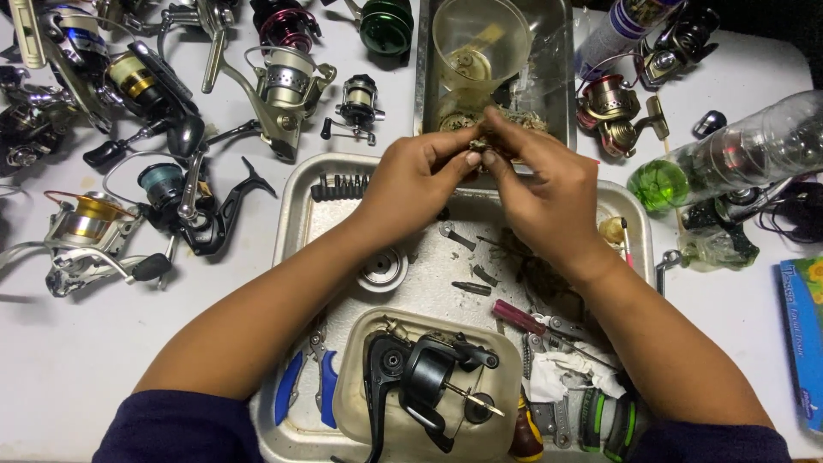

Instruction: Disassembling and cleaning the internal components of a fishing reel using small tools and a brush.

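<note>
With my left hand (417,176) and right hand (538,190) pinched together on a small grimy part (485,142) above the tray (296,206), I judged the stripped reel (417,377) in the tub still awaited reassembly.

**Where everything sits on the bench right now**

So the big shallow metal tray (296,201) sits mid-counter (103,360). In its near end there's a cloudy plastic tub (351,411) with a black spinning-reel body (420,377) in it, blue-handled pliers (300,386) just left of the tub. Behind the tray is a deeper steel pan (557,51) holding a clear plastic cup (480,39). Loose fishing reels (171,111) are spread out left, and a clear plastic bottle (737,150) lies on its side to the right.
</note>
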